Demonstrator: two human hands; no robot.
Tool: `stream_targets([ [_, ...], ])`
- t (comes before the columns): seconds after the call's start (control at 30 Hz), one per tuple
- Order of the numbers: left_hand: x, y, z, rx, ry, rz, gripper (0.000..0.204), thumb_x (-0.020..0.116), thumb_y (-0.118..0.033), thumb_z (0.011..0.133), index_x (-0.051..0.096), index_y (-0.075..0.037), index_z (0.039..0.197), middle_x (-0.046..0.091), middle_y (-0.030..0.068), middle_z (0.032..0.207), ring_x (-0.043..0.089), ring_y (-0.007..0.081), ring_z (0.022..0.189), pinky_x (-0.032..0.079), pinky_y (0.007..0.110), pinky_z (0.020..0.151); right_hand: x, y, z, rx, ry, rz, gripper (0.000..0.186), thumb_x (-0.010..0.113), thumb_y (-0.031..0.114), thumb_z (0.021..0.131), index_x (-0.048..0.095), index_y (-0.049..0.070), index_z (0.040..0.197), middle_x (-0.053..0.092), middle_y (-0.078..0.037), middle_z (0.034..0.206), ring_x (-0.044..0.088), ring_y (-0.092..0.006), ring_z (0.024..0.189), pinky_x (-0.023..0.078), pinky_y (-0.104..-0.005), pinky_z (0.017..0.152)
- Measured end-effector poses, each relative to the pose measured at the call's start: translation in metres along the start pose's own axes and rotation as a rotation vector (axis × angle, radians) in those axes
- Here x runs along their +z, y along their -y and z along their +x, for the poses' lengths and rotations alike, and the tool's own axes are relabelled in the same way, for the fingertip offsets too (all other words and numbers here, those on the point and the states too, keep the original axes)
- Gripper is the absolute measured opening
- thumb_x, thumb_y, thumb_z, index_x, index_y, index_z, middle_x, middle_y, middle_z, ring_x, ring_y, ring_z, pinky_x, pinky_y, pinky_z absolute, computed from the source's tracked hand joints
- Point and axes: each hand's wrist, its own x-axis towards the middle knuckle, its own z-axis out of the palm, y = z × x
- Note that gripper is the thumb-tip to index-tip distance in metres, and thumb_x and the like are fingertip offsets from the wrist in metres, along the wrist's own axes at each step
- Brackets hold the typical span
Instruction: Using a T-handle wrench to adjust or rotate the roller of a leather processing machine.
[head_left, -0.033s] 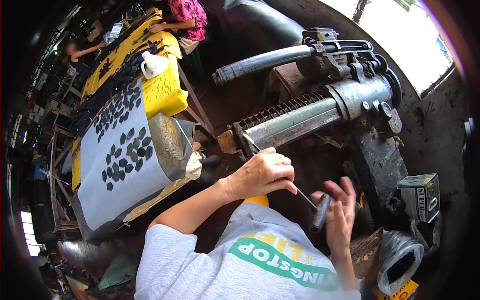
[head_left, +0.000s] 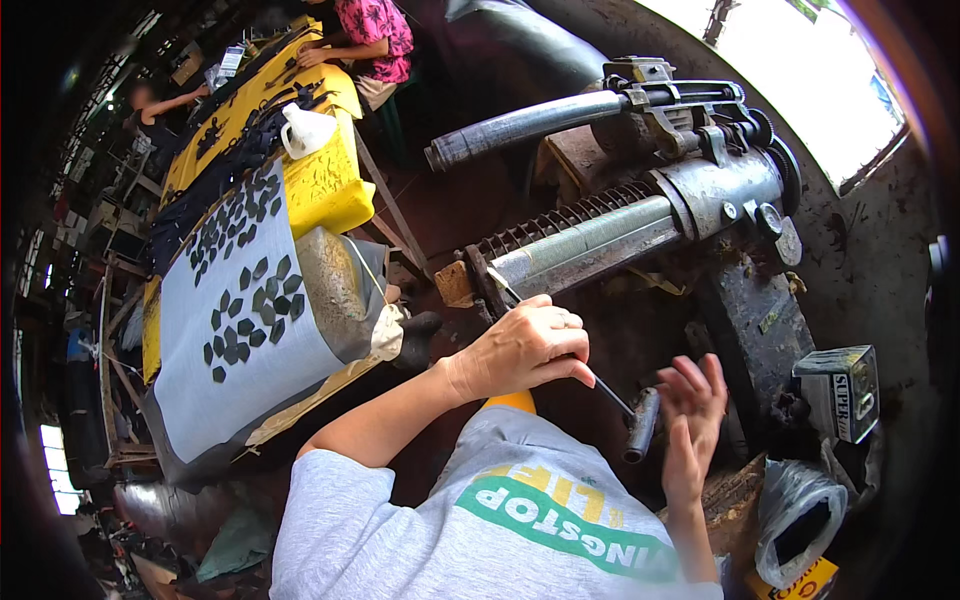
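My left hand is closed around the thin metal rod of a T-handled tool. The rod's far tip reaches the near-left end of a dark metal machine with a long coil spring and a grey ribbed bar. At the rod's lower right end sits its thick, worn crossbar handle. Just right of that handle, apart from it, is my right hand, open with fingers spread and nothing in them.
At left, a table with white sheeting holds several dark cut pieces. Beyond are yellow sheeting, a white jug and people at work. At right stand a metal can and a clear plastic bag.
My right hand has shifted slightly right, away from the crossbar handle. The handle has turned a little, while my left hand stays in place on the rod.
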Motion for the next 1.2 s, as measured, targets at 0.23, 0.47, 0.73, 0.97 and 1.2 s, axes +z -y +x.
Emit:
stream_targets([
  [0.23, -0.010, -0.005, 0.002, -0.019, 0.070, -0.062, 0.030, 0.067, -0.036, 0.079, 0.056, -0.009, 0.073, 0.055, 0.0033, 0.070, 0.056, 0.0203, 0.070, 0.039, 0.032, 0.069, -0.023, -0.001, -0.021, -0.529, 0.426, -0.878, 0.073, 0.084, 0.020, 0.064, 0.046, 0.012, 0.125, 0.029, -0.025, 0.141, 0.034, -0.0439, 0.129, 0.036, -0.0523, 0.102],
  [0.47, -0.014, 0.002, 0.003, -0.002, 0.195, -0.072, 0.035, 0.064, -0.041, 0.081, 0.054, -0.008, 0.072, 0.056, 0.0053, 0.068, 0.057, 0.0234, 0.068, 0.039, 0.034, 0.067, 0.015, -0.021, -0.042, -0.314, 0.297, -0.395, 0.071, 0.078, 0.016, 0.073, 0.037, 0.003, 0.129, 0.049, -0.022, 0.123, 0.052, -0.0345, 0.114, 0.042, -0.0423, 0.096],
  [0.73, -0.012, 0.008, -0.004, 0.130, 0.197, 0.009, 0.032, 0.067, -0.041, 0.079, 0.057, -0.010, 0.074, 0.055, 0.0024, 0.066, 0.055, 0.0203, 0.063, 0.039, 0.032, 0.063, 0.040, -0.019, -0.052, 0.502, -0.004, 0.632, 0.026, 0.044, 0.030, 0.098, 0.044, 0.004, 0.099, 0.061, -0.016, 0.075, 0.064, -0.0267, 0.069, 0.054, -0.0436, 0.073],
  [0.97, -0.016, 0.006, 0.003, 0.294, 0.084, 0.018, 0.027, 0.073, -0.036, 0.071, 0.062, -0.012, 0.073, 0.053, -0.0029, 0.065, 0.056, 0.0140, 0.065, 0.038, 0.029, 0.062, 0.056, -0.011, -0.064, 0.464, -0.126, 0.700, 0.028, 0.042, 0.034, 0.099, 0.045, 0.006, 0.099, 0.061, -0.014, 0.074, 0.064, -0.0262, 0.068, 0.053, -0.0479, 0.077],
  [1.2, -0.003, 0.008, -0.003, 0.282, 0.092, -0.040, 0.023, 0.074, -0.031, 0.072, 0.062, -0.012, 0.075, 0.053, -0.0013, 0.067, 0.056, 0.0154, 0.067, 0.038, 0.031, 0.064, 0.059, -0.012, -0.071, 0.305, -0.135, 0.555, 0.024, 0.045, 0.029, 0.098, 0.044, 0.006, 0.096, 0.060, -0.012, 0.075, 0.063, -0.0239, 0.068, 0.054, -0.0450, 0.076],
])
